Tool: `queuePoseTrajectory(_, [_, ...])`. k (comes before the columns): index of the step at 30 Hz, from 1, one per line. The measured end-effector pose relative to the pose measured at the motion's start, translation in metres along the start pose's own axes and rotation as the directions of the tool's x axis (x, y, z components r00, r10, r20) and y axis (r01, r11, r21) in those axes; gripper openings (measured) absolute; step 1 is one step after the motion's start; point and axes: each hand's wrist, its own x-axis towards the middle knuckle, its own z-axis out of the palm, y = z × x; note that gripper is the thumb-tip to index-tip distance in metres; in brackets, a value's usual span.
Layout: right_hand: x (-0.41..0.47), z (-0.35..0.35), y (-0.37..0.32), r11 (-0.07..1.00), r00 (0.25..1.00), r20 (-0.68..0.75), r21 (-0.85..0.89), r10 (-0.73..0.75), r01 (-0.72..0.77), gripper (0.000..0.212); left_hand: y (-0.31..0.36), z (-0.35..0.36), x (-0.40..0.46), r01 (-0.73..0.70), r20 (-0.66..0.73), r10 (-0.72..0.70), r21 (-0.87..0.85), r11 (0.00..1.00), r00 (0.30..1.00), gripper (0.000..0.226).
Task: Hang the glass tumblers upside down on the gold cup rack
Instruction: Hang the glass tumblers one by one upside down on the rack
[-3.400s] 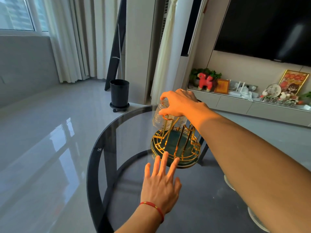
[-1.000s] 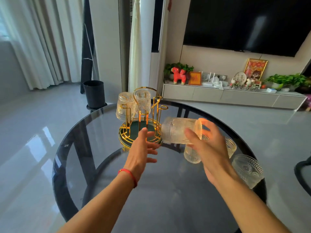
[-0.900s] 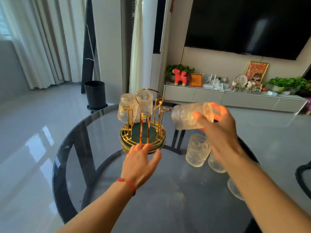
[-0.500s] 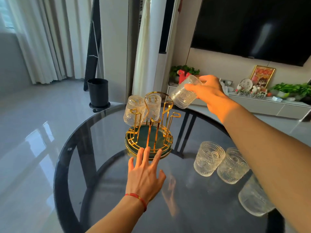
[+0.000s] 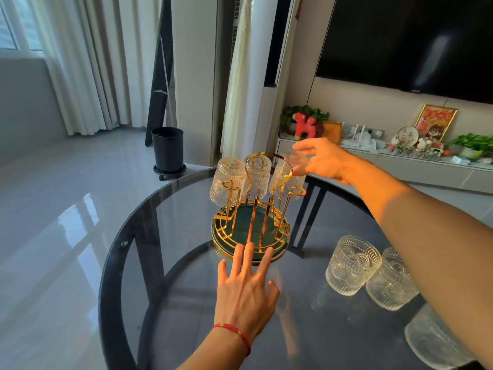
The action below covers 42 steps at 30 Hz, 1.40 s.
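The gold cup rack (image 5: 250,222) with a green base stands at the far middle of the round glass table (image 5: 112,263). Three ribbed glass tumblers hang upside down on it: left (image 5: 228,182), middle (image 5: 258,177), right (image 5: 286,180). My right hand (image 5: 322,161) hovers at the right tumbler's upturned base, fingers apart and blurred; contact is unclear. My left hand (image 5: 245,289) lies flat, fingertips at the rack base's front rim. Two upright tumblers (image 5: 352,265) (image 5: 392,281) stand to the right, and a third (image 5: 432,343) shows partly under my right forearm.
A black bin (image 5: 168,150) stands on the floor beyond the table's far left edge. A low TV console (image 5: 400,166) with ornaments and plants runs along the back wall under a dark screen. Curtains hang at the left.
My right hand carried a tumbler from the right side of the table up to the rack, turned it over and set it on a peg. The rack now carries three. My left hand stayed at the base.
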Motion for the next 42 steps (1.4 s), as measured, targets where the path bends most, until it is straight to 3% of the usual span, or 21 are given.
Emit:
queuePoseTrajectory(6, [0.0, 0.019, 0.009, 0.998, 0.989, 0.134, -0.013, -0.065, 0.067, 0.094, 0.001, 0.0, -0.001, -0.011, 0.002, 0.011, -0.004, 1.0, 1.0, 0.065])
queuePoseTrajectory(13, [-0.002, 0.022, 0.009, 0.998, 0.978, 0.204, 0.053, -0.041, 0.031, 0.094, 0.002, 0.0, 0.0, -0.011, 0.002, 0.011, 0.011, 1.0, 1.0, 0.065])
queuePoseTrajectory(16, [-0.013, 0.02, 0.013, 0.993, 0.991, 0.134, 0.117, -0.024, 0.008, 0.085, 0.001, -0.001, 0.001, -0.014, -0.006, 0.014, 0.011, 1.0, 1.0, 0.066])
queuePoseTrajectory(19, [-0.042, 0.016, 0.022, 0.984, 1.0, -0.024, 0.176, 0.018, -0.014, 0.066, 0.0, -0.001, 0.0, -0.015, -0.001, 0.015, 0.027, 1.0, 1.0, 0.068])
queuePoseTrajectory(22, [-0.089, 0.014, 0.04, 1.0, 0.981, -0.193, 0.003, 0.031, -0.031, 0.043, 0.001, -0.004, 0.0, -0.003, 0.036, 0.002, 0.042, 0.999, 0.999, 0.07])
queuePoseTrajectory(24, [-0.125, 0.017, 0.056, 0.973, 0.977, -0.21, -0.213, 0.04, -0.086, 0.037, 0.005, -0.009, 0.001, 0.014, 0.064, -0.016, 0.032, 0.999, 0.998, 0.072])
queuePoseTrajectory(27, [-0.175, 0.034, 0.077, 0.848, 0.977, -0.2, -0.502, 0.076, -0.168, 0.047, 0.016, -0.019, -0.001, 0.021, 0.098, -0.02, -0.013, 1.0, 0.995, 0.075])
queuePoseTrajectory(31, [-0.208, 0.055, 0.095, 0.711, 0.957, -0.286, -0.664, 0.045, -0.232, 0.076, 0.027, -0.032, -0.006, -0.024, 0.068, 0.03, -0.092, 0.995, 0.997, 0.074])
queuePoseTrajectory(36, [-0.213, 0.071, 0.103, 0.619, 0.942, -0.334, -0.731, 0.042, -0.287, 0.083, 0.04, -0.044, -0.01, -0.121, -0.035, 0.116, -0.338, 0.933, 0.993, 0.065])
queuePoseTrajectory(42, [-0.215, 0.076, 0.096, 0.754, 0.911, -0.406, -0.622, -0.08, -0.211, 0.078, 0.05, -0.051, -0.01, -0.101, -0.057, 0.083, -0.554, 0.826, 0.995, 0.052])
